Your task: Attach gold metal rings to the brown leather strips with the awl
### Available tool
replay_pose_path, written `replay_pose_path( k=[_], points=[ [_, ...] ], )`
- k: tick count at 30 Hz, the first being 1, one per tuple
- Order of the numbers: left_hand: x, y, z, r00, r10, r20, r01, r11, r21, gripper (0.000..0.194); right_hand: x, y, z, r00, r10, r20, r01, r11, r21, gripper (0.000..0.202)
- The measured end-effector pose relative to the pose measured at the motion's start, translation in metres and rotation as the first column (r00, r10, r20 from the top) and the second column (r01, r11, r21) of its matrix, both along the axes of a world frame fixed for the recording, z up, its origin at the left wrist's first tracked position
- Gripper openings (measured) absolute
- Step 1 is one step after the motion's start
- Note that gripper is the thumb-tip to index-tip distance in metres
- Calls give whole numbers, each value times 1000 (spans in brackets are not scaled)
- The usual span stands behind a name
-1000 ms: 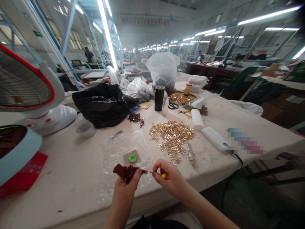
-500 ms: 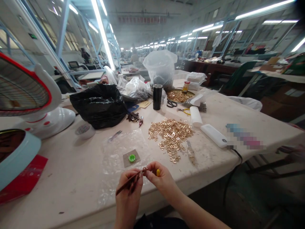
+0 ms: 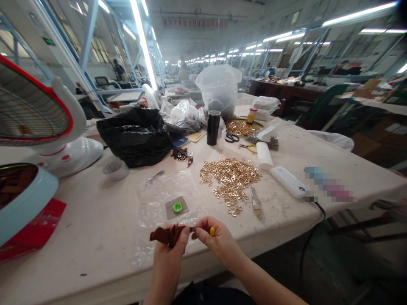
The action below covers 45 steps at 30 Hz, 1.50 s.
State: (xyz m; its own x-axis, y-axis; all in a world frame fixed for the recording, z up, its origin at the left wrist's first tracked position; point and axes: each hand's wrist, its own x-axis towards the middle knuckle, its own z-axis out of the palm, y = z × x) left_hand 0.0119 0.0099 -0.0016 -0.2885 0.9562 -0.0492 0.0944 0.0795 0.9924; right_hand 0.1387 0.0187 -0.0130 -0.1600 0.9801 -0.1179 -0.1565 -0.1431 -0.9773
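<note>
My left hand (image 3: pixel 170 252) is closed round several brown leather strips (image 3: pixel 165 235) that fan out to its left. Pinched at the tip of one strip are the fingers of my right hand (image 3: pixel 214 237), close to the left fingertips; a small metal ring seems to be there, too small to be sure. A yellow-ended tool (image 3: pixel 212 231) pokes out of my right hand, the rest of it hidden. Just beyond the hands, a green cap-like dish (image 3: pixel 177 207) sits on a grey-brown square (image 3: pixel 171 211). Farther off lies a pile of gold metal rings (image 3: pixel 230 176).
On the left stand a fan (image 3: pixel 76 156) and a pale blue tub (image 3: pixel 41 199) of brown strips. A black plastic bag (image 3: pixel 133 137), a black tumbler (image 3: pixel 213 127), scissors (image 3: pixel 232 137), yellow-handled pliers (image 3: pixel 249 148) and a white power bank-like box (image 3: pixel 288 182) are farther back.
The brown strips have swung up, now pointing left and fanned out instead of hanging down-left. Both hands stay together; the whole view has shifted slightly.
</note>
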Motion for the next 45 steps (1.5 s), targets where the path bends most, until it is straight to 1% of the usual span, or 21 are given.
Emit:
replay_pose_path(
  k=[3, 10, 13, 16, 19, 21, 23, 24, 26, 28, 29, 32, 33, 35, 37, 38, 39, 40, 41, 43, 45],
  points=[
    [-3, 2, -2, 999, -12, 38, 16, 991, -132, 33, 0, -1, 1, 992, 16, 126, -23, 998, 56, 14],
    [-5, 3, 3, 997, -67, 47, 74, 981, -180, 32, 3, -4, 5, 934, 77, 348, -162, 961, 223, 17],
    [-7, 4, 6, 990, -134, 50, 142, 966, -214, 31, 4, -4, 5, 887, 60, 457, -211, 934, 288, 18],
    [-8, 4, 10, 975, -210, 74, 221, 947, -232, 35, 5, -3, 7, 849, 59, 524, -255, 916, 310, 19],
    [-10, 3, 11, 971, -236, 34, 238, 946, -221, 34, 7, 0, 9, 877, 73, 475, -233, 928, 289, 20],
    [-11, 2, 11, 970, -238, -48, 226, 958, -175, 31, 7, 2, 10, 918, 153, 366, -242, 948, 209, 24],
    [-10, -1, 11, 964, -238, -118, 228, 969, -95, 28, 7, 3, 8, 933, 220, 284, -267, 953, 142, 27],
    [-10, -2, 10, 962, -237, -138, 231, 971, -57, 26, 5, 3, 6, 934, 217, 284, -264, 955, 138, 26],
    [-9, -4, 9, 966, -218, -139, 216, 976, -32, 24, 2, 1, 3, 930, 133, 343, -204, 962, 182, 23],
    [-8, -6, 7, 978, -198, -70, 189, 976, -111, 28, -2, -1, 0, 918, 45, 394, -143, 964, 223, 22],
    [-7, -7, 6, 982, -190, -7, 185, 967, -172, 30, -2, -2, 0, 916, 47, 398, -144, 965, 218, 23],
    [-8, -7, 6, 963, -181, 200, 236, 924, -301, 36, 3, -3, 4, 909, 158, 385, -234, 959, 160, 21],
    [-10, -7, 6, 949, -199, 245, 272, 910, -314, 36, 7, -3, 6, 897, 163, 410, -255, 950, 180, 16],
    [-13, -6, 9, 917, -256, 306, 352, 881, -316, 36, 15, -1, 11, 861, 116, 496, -299, 903, 307, 9],
    [-16, -5, 10, 884, -316, 345, 426, 849, -312, 36, 23, 2, 14, 824, 70, 562, -380, 804, 457, 13],
    [-17, -5, 10, 876, -335, 346, 445, 838, -315, 36, 25, 4, 15, 810, 73, 582, -428, 752, 501, 13],
    [-17, -5, 9, 880, -343, 328, 445, 835, -322, 36, 26, 6, 15, 800, 82, 594, -463, 713, 526, 13],
    [-16, -5, 8, 893, -345, 289, 431, 841, -329, 36, 26, 8, 15, 795, 86, 600, -481, 693, 538, 12],
    [-15, -6, 6, 909, -345, 234, 407, 854, -324, 35, 25, 9, 14, 796, 90, 598, -483, 689, 540, 13],
    [-11, -8, 2, 942, -321, 99, 336, 911, -240, 32, 21, 11, 11, 815, 100, 571, -454, 722, 522, 15],
    [-6, -12, 1, 960, -280, -27, 277, 956, -92, 28, 16, 10, 8, 851, 112, 513, -384, 799, 462, 16]
  ],
)
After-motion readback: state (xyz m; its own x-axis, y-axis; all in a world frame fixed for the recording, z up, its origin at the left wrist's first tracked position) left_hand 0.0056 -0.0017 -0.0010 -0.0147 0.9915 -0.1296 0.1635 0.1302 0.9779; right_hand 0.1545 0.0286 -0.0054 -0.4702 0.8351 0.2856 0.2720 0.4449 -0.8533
